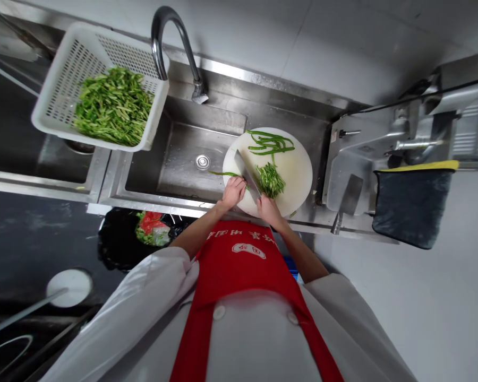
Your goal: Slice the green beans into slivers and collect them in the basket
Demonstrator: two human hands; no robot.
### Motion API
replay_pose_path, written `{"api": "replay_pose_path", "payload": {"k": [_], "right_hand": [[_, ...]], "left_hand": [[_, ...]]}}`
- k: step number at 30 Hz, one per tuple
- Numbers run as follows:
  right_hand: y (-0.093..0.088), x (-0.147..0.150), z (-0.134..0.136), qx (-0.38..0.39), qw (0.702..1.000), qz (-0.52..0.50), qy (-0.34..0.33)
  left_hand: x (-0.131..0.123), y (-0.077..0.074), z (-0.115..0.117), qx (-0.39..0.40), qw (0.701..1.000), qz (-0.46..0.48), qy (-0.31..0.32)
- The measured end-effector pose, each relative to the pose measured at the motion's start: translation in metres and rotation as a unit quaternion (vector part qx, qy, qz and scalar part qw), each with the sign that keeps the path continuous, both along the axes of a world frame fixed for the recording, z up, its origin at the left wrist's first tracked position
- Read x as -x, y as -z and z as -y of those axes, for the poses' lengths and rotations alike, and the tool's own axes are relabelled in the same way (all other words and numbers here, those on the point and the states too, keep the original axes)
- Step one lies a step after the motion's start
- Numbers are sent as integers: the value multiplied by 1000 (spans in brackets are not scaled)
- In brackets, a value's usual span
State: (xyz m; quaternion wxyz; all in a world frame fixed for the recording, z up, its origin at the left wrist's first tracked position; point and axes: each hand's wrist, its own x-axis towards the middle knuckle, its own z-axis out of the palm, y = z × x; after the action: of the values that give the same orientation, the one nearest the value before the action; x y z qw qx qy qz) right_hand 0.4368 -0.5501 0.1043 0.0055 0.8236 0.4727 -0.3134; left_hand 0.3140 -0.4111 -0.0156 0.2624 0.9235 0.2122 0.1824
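Observation:
On the round white cutting board (298, 180) my right hand (269, 209) is closed around the handle of a cleaver (247, 174). Its blade stands on the board between my two hands. My left hand (235, 192) presses its curled fingers on a long green chili pepper (224, 173), whose end sticks out past the board's left edge. Right of the blade lies a small heap of sliced green pepper (270, 180). Several whole green peppers (271, 142) rest at the back of the board.
A white plastic basket (59, 124) full of cut green pieces stands left of the sink (175, 143), under the curved faucet (171, 16). At right are a second cleaver (349, 196) and a dark cloth (414, 207). A black-lined bin (119, 239) sits below, left.

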Motion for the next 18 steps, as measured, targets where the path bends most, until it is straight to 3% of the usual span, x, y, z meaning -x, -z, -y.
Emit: {"api": "replay_pose_path", "payload": {"k": [4, 10, 15, 18], "right_hand": [[6, -16, -1, 1, 1000, -11, 18], [1, -35, 35, 32, 999, 8, 39], [-8, -24, 44, 45, 998, 10, 40], [-16, -14, 44, 52, 998, 21, 35]], "left_hand": [[-6, -3, 1, -8, 1000, -15, 14], [-27, -7, 32, -28, 995, -35, 89], [-21, -5, 27, -11, 1000, -22, 0], [-19, -1, 18, -10, 999, -29, 19]]}}
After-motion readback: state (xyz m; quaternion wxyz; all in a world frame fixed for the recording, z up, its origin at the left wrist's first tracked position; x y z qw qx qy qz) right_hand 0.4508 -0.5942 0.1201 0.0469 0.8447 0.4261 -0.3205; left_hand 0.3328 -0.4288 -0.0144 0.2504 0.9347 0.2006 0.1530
